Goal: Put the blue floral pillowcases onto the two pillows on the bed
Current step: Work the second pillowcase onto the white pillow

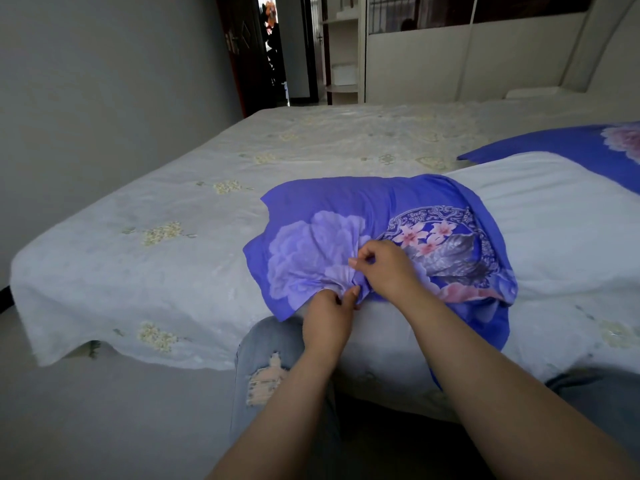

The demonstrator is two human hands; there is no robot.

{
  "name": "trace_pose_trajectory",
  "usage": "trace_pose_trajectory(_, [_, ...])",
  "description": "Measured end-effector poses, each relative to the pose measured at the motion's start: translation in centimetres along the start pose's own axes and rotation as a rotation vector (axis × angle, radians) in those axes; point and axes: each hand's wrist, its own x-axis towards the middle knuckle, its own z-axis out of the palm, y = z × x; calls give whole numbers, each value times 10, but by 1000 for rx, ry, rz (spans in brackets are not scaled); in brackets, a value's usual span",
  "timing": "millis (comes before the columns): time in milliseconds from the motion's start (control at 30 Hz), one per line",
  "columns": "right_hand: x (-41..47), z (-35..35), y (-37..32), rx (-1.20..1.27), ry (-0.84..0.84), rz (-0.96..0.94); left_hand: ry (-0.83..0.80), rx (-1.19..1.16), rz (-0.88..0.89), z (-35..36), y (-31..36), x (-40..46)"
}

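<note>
- Both of my forearms reach up from the bottom edge, nearest the lens, and meet at the near edge of the bed [114, 258].
- Far left, I see a plain grey wall, and the bed's pale sheet with small yellow flower sprigs hangs over the corner of the mattress.
- My left knee in ripped light jeans [266, 368] stands against the bed's near side, just below the hands.
- My left hand [329, 315] has its fingers curled, pinching a gathered fold of the blue floral pillowcase [349, 216] at its near hem.
- My right hand [382, 266] sits just above and right of the left, thumb and fingers closed on the same bunched fabric.
- That pillowcase covers only the left end of the white pillow [557, 223]; its open edge is bunched part way along, and the rest of the pillow lies bare to the right.
- A flap of the blue cloth hangs down over the bed's front edge below my right forearm.
- At the far right, a second blue floral pillowcase [571, 142] lies behind the white pillow, cut off by the frame.
- Beyond the bed, I can see a dark doorway [273, 50] and a pale wardrobe [450, 60].
</note>
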Motion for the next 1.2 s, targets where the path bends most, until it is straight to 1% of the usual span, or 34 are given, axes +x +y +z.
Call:
trace_pose_trajectory(33, [-1, -2, 2, 48, 25, 25, -14, 25, 18, -4, 0, -2])
trace_pose_trajectory(67, [-2, -5, 5, 96, 54, 60, 22, 51, 53, -9, 0, -6])
trace_pose_trajectory(100, [-3, -8, 9, 131, 83, 100, 128, 76, 123, -13, 1, -9])
trace_pose_trajectory(133, [-4, -10, 13, 159, 100, 155, 296, 85, 244, -19, 2, -12])
trace_pose_trajectory(167, [-5, -11, 16, 181, 114, 210, 477, 83, 422, -26, 7, -14])
trace_pose_trajectory(200, [-6, -11, 17, 190, 118, 261, 620, 83, 610, -32, 11, -11])
trace_pose_trajectory(233, [-8, -10, 17, 186, 115, 293, 696, 105, 753, -38, 17, -7])
trace_pose_trajectory(267, [-10, -8, 16, 173, 111, 307, 718, 166, 820, -44, 25, 1])
trace_pose_trajectory(300, [-12, -7, 17, 142, 113, 287, 720, 272, 811, -47, 31, 12])
trace_pose_trajectory(333, [-15, -5, 17, 86, 115, 242, 716, 407, 735, -50, 35, 23])
trace_pose_trajectory(367, [-20, -5, 18, 22, 130, 184, 693, 533, 620, -51, 35, 31])
trace_pose_trajectory(400, [-24, -6, 19, -33, 166, 126, 637, 615, 488, -52, 31, 39])
trace_pose_trajectory(433, [-29, -9, 21, -75, 229, 63, 542, 631, 342, -53, 24, 43])
trace_pose_trajectory(500, [-39, -19, 26, -150, 437, -57, 376, 517, 81, -57, 10, 47])
trace_pose_trajectory(533, [-43, -26, 31, -199, 561, -84, 361, 458, 1, -61, 3, 49])
trace_pose_trajectory(567, [-47, -34, 41, -241, 688, -69, 374, 434, -52, -62, -1, 48])
trace_pose_trajectory(633, [-51, -51, 59, -225, 889, 72, 440, 436, -91, -66, -7, 48])
trace_pose_trajectory(667, [-54, -59, 67, -156, 933, 183, 449, 443, -90, -67, -7, 48])
trace_pose_trajectory(700, [-56, -64, 72, -75, 936, 311, 438, 452, -80, -68, -7, 51])
trace_pose_trajectory(733, [-59, -68, 74, 14, 903, 434, 410, 472, -61, -68, -3, 53])
trace_pose_trajectory(767, [-61, -69, 73, 107, 839, 514, 383, 491, -43, -67, 1, 56])
trace_pose_trajectory(800, [-61, -66, 69, 204, 751, 530, 372, 494, -22, -67, 5, 58])
trace_pose_trajectory(833, [-64, -65, 66, 273, 650, 497, 382, 473, 11, -64, 11, 59])
trace_pose_trajectory(867, [-62, -61, 62, 271, 556, 438, 420, 430, 24, -66, 12, 62])
trace_pose_trajectory(900, [-61, -63, 63, 210, 513, 390, 467, 370, 31, -70, 14, 65])
trace_pose_trajectory(933, [-60, -70, 66, 110, 512, 373, 514, 308, 23, -76, 15, 69])
trace_pose_trajectory(1000, [-56, -91, 80, -69, 624, 401, 566, 201, 1, -88, 17, 76])
trace_pose_trajectory(1033, [-56, -101, 88, -96, 673, 422, 564, 172, -6, -91, 16, 79])
trace_pose_trajectory(1100, [-54, -109, 97, -86, 728, 461, 529, 114, -24, -94, 13, 85])
trace_pose_trajectory(1200, [-48, -104, 89, 2, 787, 481, 471, -49, -76, -93, 5, 91])
